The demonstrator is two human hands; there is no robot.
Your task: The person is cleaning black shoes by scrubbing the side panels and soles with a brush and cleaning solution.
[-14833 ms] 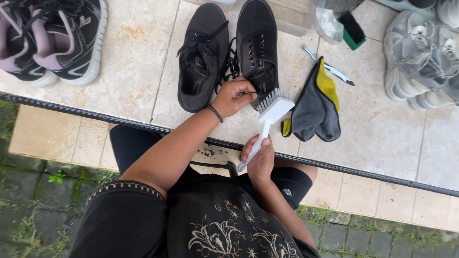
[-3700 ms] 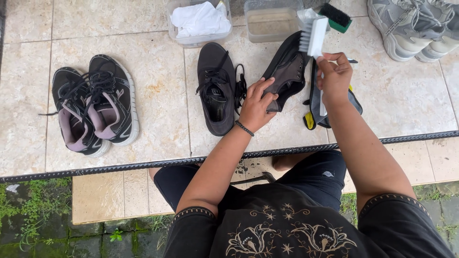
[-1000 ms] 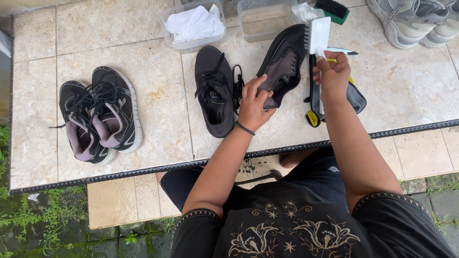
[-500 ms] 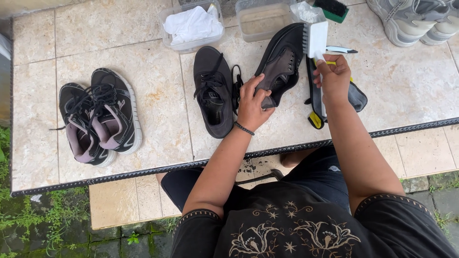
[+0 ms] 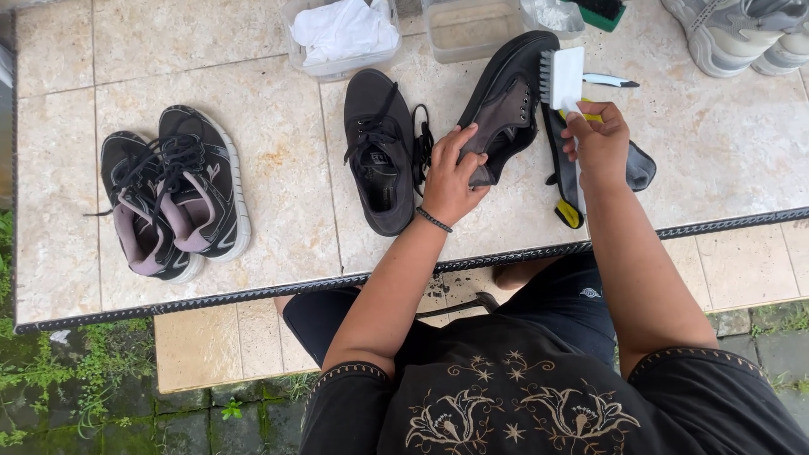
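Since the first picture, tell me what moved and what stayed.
The left hand has lifted one black shoe off the tiled ledge and tilts it on its side. The right hand, which held the white brush low, now has it raised at that shoe. The other black shoe still lies flat.
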